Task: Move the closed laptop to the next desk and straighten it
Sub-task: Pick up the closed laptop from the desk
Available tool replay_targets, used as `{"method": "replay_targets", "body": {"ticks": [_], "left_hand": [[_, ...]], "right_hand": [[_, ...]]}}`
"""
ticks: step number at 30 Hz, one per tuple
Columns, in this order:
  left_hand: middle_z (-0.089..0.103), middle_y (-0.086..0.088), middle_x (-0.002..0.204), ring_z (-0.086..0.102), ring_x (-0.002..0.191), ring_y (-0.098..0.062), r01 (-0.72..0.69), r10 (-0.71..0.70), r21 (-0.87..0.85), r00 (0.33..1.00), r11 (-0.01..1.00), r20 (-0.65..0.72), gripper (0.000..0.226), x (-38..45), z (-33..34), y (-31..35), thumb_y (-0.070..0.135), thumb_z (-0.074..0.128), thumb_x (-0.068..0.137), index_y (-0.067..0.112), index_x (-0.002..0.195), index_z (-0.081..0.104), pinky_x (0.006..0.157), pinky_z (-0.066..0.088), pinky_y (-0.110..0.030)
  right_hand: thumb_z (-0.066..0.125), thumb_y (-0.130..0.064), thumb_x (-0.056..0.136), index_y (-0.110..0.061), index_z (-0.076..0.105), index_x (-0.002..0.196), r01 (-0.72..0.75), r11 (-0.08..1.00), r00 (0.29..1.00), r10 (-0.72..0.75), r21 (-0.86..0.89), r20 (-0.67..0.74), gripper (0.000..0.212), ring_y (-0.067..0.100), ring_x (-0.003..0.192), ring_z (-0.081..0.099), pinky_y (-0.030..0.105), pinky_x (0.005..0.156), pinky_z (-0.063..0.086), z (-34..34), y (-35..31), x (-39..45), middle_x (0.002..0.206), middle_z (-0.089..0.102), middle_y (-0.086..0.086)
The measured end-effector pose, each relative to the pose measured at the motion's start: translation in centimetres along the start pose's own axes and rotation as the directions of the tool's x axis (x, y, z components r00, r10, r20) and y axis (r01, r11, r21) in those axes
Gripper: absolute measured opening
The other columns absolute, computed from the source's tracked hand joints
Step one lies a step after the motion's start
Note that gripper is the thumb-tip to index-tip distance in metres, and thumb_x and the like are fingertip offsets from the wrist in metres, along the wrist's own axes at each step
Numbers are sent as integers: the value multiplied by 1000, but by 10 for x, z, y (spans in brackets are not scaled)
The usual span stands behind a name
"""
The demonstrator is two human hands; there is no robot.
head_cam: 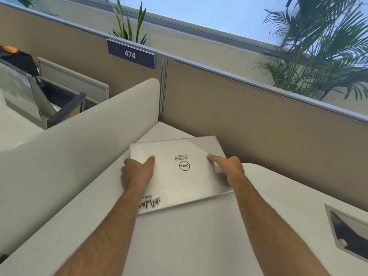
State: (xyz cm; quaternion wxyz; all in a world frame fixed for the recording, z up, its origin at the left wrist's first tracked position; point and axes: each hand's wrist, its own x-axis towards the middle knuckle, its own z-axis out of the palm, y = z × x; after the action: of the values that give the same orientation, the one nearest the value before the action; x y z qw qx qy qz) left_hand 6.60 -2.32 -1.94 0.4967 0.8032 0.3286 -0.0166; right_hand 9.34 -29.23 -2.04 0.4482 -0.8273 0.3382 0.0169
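Observation:
A closed silver laptop (179, 180) with a round logo, a red label and a black sticker lies flat on the white desk (199, 246), turned at an angle to the desk's edges. My left hand (137, 173) grips its left edge, thumb on the lid. My right hand (229, 169) grips its right edge, thumb pointing across the lid. The fingers of both hands are hidden under or behind the laptop's sides.
A white rounded divider (79, 140) stands to the left, with another desk and a spiral calendar (18, 90) beyond it. Beige partition panels (258, 116) close off the back, one bearing a "474" sign (130, 54). A cable cut-out (348, 232) lies at right. Plants rise behind.

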Motion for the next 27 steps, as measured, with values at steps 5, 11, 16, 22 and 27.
{"method": "replay_targets", "body": {"ticks": [5, 11, 16, 22, 27], "left_hand": [[63, -18, 124, 62, 109, -41, -24, 25, -45, 999, 999, 21, 63, -23, -8, -4, 41, 72, 80, 4, 122, 42, 84, 48, -41], [64, -19, 122, 62, 108, -41, -26, 28, -36, 997, 999, 69, 67, -59, -24, -16, 41, 76, 77, 3, 121, 42, 91, 53, -46], [63, -20, 122, 62, 108, -41, -26, 31, -41, 993, 999, 117, 70, -95, -35, -24, 41, 78, 76, 1, 121, 42, 91, 52, -47], [61, -21, 126, 61, 111, -41, -20, 26, -33, 984, 999, 175, 76, -137, -42, -34, 45, 78, 76, -2, 124, 42, 93, 52, -47], [63, -21, 121, 62, 109, -40, -33, 37, -23, 968, 999, 250, 78, -170, -44, -52, 51, 77, 74, -2, 122, 47, 96, 52, -50]], "right_hand": [[77, -73, 43, -17, 60, 90, -35, 998, 999, 35, 45, 20, 74, 22, 83, 60, 36, 75, 46, -16, 15, -22, 89, 66, -3], [76, -72, 49, -7, 63, 115, -90, 996, 996, 90, 26, 12, 94, 30, 101, 64, 39, 83, 50, -38, 44, -54, 111, 71, 8], [78, -67, 54, -12, 56, 105, -84, 996, 996, 84, 30, -21, 78, 30, 96, 61, 39, 84, 50, -68, 59, -91, 105, 65, 5], [78, -66, 57, -12, 56, 99, -73, 997, 995, 75, 33, -65, 72, 30, 97, 62, 39, 83, 50, -108, 81, -129, 101, 66, 4], [79, -63, 56, -22, 43, 72, -70, 996, 992, 75, 52, -98, 57, 26, 88, 59, 39, 79, 49, -136, 113, -161, 80, 53, -7]]}}
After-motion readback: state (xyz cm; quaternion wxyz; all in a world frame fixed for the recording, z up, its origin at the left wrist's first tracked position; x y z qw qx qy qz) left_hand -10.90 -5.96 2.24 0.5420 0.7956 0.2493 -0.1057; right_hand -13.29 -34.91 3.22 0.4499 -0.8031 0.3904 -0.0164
